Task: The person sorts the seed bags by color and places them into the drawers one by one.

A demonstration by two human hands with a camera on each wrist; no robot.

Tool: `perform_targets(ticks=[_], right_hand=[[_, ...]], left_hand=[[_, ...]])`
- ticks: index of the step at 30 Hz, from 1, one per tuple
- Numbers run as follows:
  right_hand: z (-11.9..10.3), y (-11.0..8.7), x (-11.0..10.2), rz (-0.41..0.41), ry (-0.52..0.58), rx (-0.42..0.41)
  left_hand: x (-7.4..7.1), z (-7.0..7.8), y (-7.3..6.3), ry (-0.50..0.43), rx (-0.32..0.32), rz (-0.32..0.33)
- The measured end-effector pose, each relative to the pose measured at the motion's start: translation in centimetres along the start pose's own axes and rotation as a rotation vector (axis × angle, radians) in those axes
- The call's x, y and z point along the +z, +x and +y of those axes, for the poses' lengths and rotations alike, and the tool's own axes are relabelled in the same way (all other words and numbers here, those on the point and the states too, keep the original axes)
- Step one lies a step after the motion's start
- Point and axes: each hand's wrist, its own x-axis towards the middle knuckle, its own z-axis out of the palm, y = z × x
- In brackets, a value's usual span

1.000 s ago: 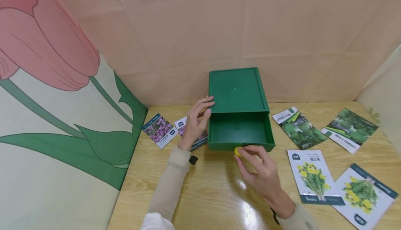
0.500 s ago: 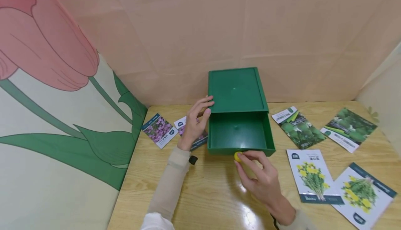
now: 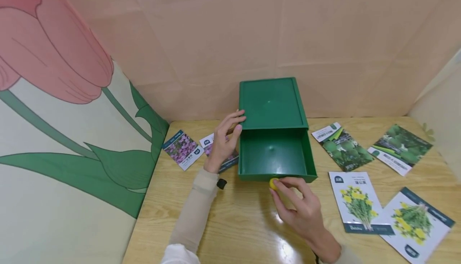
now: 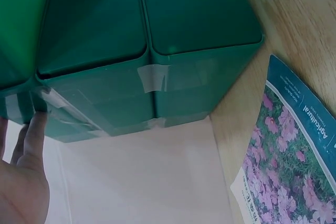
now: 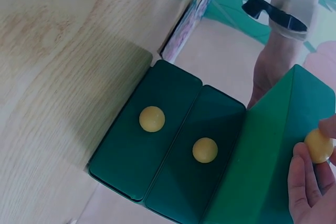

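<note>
Grip on the right hand [image 3: 299,210]: narrow pinch, thumb and fingers on the yellow knob [image 3: 273,184] at the drawer front, no gap I can see. Right wrist view agrees — thumb on one side of the knob, fingers on the other.

Right arm reaches in from the lower right, hand in front of the drawer [image 3: 273,156] and over the surface [image 3: 234,228], fingers pointing toward the knob.

Left hand [image 3: 225,142] holds nothing: thumb apart from the fingers, fingertips touching the left side of the green cabinet [image 3: 270,102] near its top front corner. Left wrist view has the fingers against the cabinet wall, next to clear tape [image 4: 153,77]. Left forearm comes up from the lower middle, black strap [image 3: 221,183] at the wrist.

Drawer is the top one, sticking well out of the cabinet; its inside shows green plastic. Two lower drawers [image 5: 152,166] sit flush beneath, one yellow knob each.

Packets around it: two with pink flowers [image 3: 183,150] on the left, one partly behind the left hand; on the right two with green fruit [image 3: 343,146] and two overlapping with yellow flowers [image 3: 358,202].
</note>
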Motion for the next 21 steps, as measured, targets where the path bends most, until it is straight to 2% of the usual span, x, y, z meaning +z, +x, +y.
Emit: perform_targets(ticks=[2, 11, 21], right_hand=[[-0.1, 0.0, 0.0, 0.003, 0.007, -0.001], [-0.4, -0.6, -0.3, -0.038, 0.010, 0.037], [-0.7, -1.0, -0.6, -0.037, 0.005, 0.056]], left_hand=[[0.0, -1.1, -0.2, 0.004, 0.005, 0.000], [0.3, -1.0, -0.1, 0.004, -0.006, 0.009], [-0.1, 2.4, 0.5, -0.011, 0.007, 0.012]])
